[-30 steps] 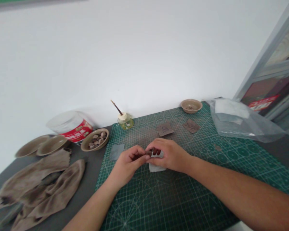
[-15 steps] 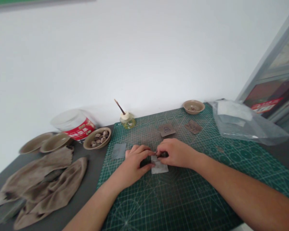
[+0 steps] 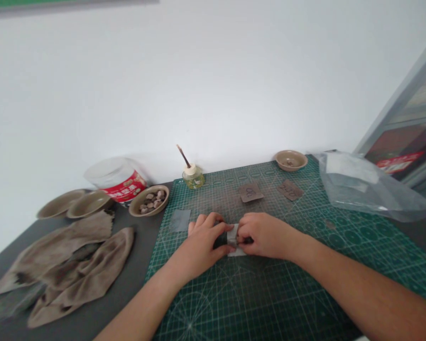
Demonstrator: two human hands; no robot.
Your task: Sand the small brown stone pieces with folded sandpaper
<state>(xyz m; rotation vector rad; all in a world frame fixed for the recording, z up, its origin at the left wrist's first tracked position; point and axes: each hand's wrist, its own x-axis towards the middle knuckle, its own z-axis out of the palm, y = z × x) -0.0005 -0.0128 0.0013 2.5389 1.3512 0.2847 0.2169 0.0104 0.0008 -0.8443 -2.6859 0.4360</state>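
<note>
On the green cutting mat (image 3: 206, 303) lies a small pale grey sheet (image 3: 233, 237), which looks like sandpaper. My left hand (image 3: 206, 241) holds it down, thumb and forefinger pressing its left side. Bent over its right part is my right hand (image 3: 261, 234), fingers pinched together. Whatever sits in that pinch is small, dark and mostly hidden by the fingers. A grey square sheet (image 3: 180, 220) lies left of my left hand. Beyond my right hand are two brown squares with handwritten marks, one square (image 3: 250, 192) nearer and another square (image 3: 290, 189) further right.
A bowl of stones (image 3: 149, 201), a tub with a red label (image 3: 119, 182) and a brown cloth (image 3: 88, 279) lie at left. By the wall stand a small jar with a stick (image 3: 193, 177) and a shallow bowl (image 3: 291, 161). A clear plastic bag (image 3: 369, 189) is at right.
My right hand has moved slightly toward me over the sheet, still pinched. The left hand keeps its hold. The whole view has shifted a little.
</note>
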